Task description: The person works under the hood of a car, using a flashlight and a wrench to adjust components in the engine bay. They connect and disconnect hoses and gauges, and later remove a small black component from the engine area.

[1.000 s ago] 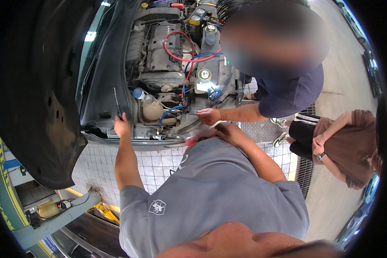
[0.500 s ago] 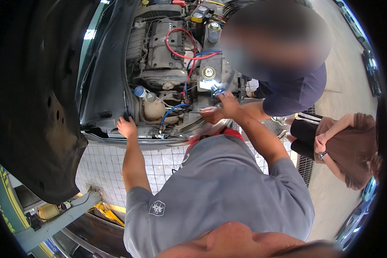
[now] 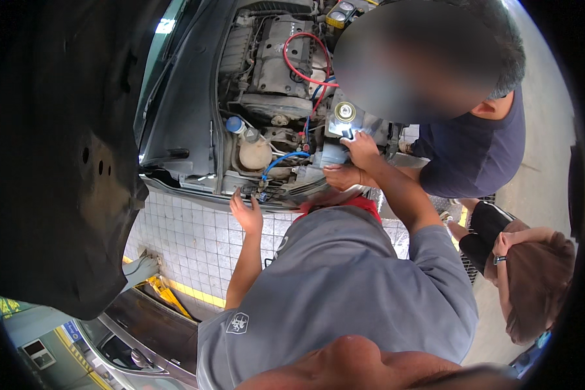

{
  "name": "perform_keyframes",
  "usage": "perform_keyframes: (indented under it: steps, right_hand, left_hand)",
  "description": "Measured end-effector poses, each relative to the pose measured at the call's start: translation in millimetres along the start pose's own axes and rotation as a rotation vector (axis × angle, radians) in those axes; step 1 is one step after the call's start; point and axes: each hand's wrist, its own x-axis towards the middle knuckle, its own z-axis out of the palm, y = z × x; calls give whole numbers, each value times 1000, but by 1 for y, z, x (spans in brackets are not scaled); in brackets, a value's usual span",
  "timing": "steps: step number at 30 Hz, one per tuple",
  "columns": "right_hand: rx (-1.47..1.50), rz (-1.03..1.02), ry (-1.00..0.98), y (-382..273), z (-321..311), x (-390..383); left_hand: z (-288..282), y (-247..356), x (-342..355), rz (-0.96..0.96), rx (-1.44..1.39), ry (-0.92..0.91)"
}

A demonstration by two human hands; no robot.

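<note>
My right hand [image 3: 363, 148] is closed around a small flashlight [image 3: 347, 134], mostly hidden by the fingers. Its bright spot falls by a round-topped metal can [image 3: 345, 112] in the car's engine bay. Just below, a co-worker's hand [image 3: 343, 177] is near the front edge, its fingers partly curled; what it holds, if anything, is unclear. My left hand [image 3: 246, 213] is raised at the near fender edge, fingers apart and holding nothing. Close to it are a blue hose [image 3: 281, 159] with a fitting [image 3: 262, 194] and a pale reservoir [image 3: 255, 155] with a blue cap [image 3: 234, 125].
A red hose [image 3: 288, 55] loops over the engine cover [image 3: 281, 55]. Yellow-framed gauges [image 3: 340, 14] stand at the back. The co-worker [image 3: 471, 153] leans in at right; another person [image 3: 533, 270] stands farther right. A large dark panel [image 3: 58, 156] fills the left.
The view has shifted, moving the engine bay rightward in the picture. My left hand has drawn back from the dark cowl toward the fender edge. My right hand still grips the flashlight, nearer the can.
</note>
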Motion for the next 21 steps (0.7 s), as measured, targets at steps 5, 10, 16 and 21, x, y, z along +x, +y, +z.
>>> perform_keyframes:
  steps: [5, 10, 16, 21]
  right_hand:
    - [978, 61, -256, -58, -32, -12]
    - [1881, 254, -401, -86, 37, -4]
    - [2034, 318, -46, -93, -4, 20]
    - [2020, 451, -81, -86, -17, 23]
  left_hand:
    - [14, 4, 8, 4, 12, -28]
    - [24, 30, 48, 57, -27, -66]
    - [20, 47, 79, 158, -33, -110]
    - [25, 19, 110, 86, 35, -19]
